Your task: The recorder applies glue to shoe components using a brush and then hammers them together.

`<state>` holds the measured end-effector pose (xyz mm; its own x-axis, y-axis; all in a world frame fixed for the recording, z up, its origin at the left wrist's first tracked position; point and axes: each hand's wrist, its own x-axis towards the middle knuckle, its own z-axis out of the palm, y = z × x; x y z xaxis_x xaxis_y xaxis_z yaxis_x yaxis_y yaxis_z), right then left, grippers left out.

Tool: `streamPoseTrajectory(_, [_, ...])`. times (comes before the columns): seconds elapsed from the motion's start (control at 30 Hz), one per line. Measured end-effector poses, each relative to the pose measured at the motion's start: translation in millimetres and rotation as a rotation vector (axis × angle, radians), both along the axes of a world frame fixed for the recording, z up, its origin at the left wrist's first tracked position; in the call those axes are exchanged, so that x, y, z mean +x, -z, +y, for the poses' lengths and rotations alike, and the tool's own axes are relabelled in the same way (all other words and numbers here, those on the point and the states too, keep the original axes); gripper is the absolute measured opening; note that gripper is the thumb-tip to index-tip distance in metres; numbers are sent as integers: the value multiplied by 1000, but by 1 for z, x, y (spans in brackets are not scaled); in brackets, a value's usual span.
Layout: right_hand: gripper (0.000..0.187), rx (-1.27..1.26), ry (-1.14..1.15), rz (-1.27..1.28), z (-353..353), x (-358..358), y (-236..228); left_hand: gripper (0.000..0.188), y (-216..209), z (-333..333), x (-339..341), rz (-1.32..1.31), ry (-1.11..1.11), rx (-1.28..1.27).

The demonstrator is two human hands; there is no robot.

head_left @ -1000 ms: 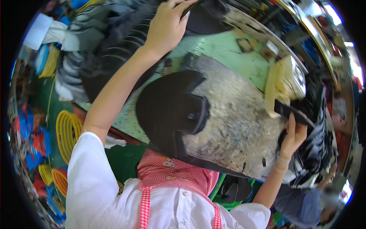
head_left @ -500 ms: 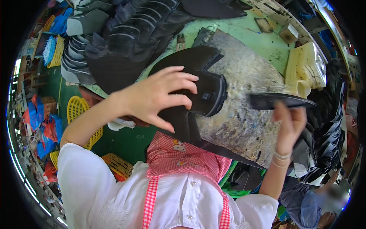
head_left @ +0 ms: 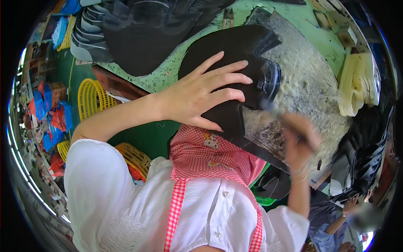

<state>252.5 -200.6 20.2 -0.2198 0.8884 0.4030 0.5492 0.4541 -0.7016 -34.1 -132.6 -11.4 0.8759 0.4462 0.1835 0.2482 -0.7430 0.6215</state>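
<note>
A flat black sheet piece [head_left: 222,46] with a notched right edge lies on a stained, crusted board [head_left: 310,71]. My left hand [head_left: 205,90] presses down on the piece, fingers spread and palm lowered. At the notched edge, a raised tab [head_left: 269,80] catches the light. My right hand [head_left: 300,134] is closed around a slim brush-like tool [head_left: 277,112], smeared by motion. The tool's pale tip is close to the piece's edge beside the tab; whether it touches cannot be made out.
Stacked black pieces [head_left: 142,38] cover the far left of the green table [head_left: 323,42]. Pliers [head_left: 228,19] lie behind the board. A cut yellowish plastic container [head_left: 357,84] stands at right, near more black pieces [head_left: 361,138]. Yellow baskets [head_left: 90,98] stand left; another person [head_left: 336,227] is lower right.
My right hand has swung left with the tool, from near the container to the piece's notched edge. My left hand's fingers are spread wider. The view has shifted.
</note>
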Motion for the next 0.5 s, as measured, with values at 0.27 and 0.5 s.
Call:
streamPoseTrajectory(0.27, [11,-158,132,-204,54,1,2,70,8,6,-6,-193,-1,-49])
streamPoseTrajectory(0.5, [23,-3,-261,-177,49,-56,-42,65,27,4,-11,-340,-41,-75])
